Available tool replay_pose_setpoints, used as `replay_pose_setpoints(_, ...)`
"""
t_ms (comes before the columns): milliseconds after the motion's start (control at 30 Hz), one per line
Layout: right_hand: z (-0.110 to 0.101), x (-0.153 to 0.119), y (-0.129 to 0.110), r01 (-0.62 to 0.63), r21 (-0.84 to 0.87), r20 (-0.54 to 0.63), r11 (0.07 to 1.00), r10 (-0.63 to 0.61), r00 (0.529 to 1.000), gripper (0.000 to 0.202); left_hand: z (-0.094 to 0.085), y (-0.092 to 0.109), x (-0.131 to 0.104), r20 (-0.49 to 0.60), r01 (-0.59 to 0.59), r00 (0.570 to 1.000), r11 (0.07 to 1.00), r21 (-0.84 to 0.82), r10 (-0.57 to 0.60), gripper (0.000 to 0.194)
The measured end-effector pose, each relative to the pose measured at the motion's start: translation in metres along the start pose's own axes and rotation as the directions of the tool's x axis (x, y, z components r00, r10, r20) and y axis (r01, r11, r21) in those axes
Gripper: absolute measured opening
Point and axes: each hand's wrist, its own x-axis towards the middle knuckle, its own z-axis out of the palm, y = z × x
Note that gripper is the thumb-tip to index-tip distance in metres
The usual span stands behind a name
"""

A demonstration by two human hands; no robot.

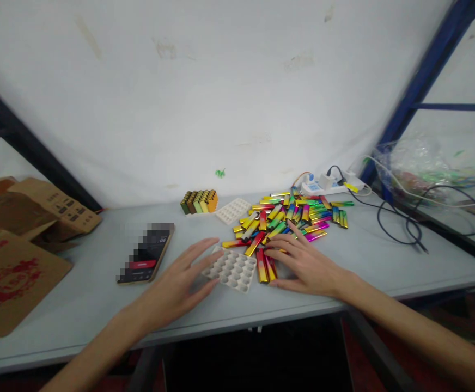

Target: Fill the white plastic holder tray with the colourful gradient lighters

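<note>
My left hand (176, 283) is open at the left edge of a pale tray (235, 269) with rows of round hollows. Its fingers reach over that edge; whether they touch it I cannot tell. My right hand (306, 267) lies with fingers spread on the near side of a pile of shiny, rainbow-metallic lighter-shaped pieces (276, 220). A few red-and-gold pieces (262, 267) lie side by side between this hand and the tray. Behind, a second pale tray (233, 210) rests beside an upright block of packed lighters (199, 201).
A phone (150, 253) lies left of my left hand. Open cardboard boxes (20, 272) fill the table's left end. A white power strip (331, 185) with plugs stands at the back right, and a black cable (401, 239) loops near a clear plastic bag (421, 163).
</note>
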Motion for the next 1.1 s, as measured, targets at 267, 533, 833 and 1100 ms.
replay_pose_setpoints(267, 0.003, -0.001, 0.014, 0.001, 0.23, -0.075, 0.973, 0.017, 0.997, 0.058, 0.033, 0.007, -0.016, -0.117, -0.054, 0.992, 0.994, -0.098, 0.043, 0.03)
replay_pose_setpoints(533, 0.001, 0.031, 0.036, -0.06, 0.546, -0.216, 0.836, 0.21, 0.954, 0.049, 0.037, 0.006, 0.022, -0.029, -0.065, 0.998, 0.988, -0.138, 0.061, 0.026)
replay_pose_setpoints(833, -0.012, 0.095, 0.054, -0.125, 0.855, -0.145, 0.504, 0.463, 0.874, 0.034, 0.041, -0.012, 0.067, 0.034, -0.06, 0.997, 0.989, -0.133, 0.065, 0.028)
replay_pose_setpoints(1100, 0.004, 0.109, 0.068, -0.116, 0.899, -0.153, 0.423, 0.55, 0.821, 0.072, 0.046, -0.023, 0.072, 0.0, -0.073, 0.997, 0.979, -0.188, 0.074, 0.038)
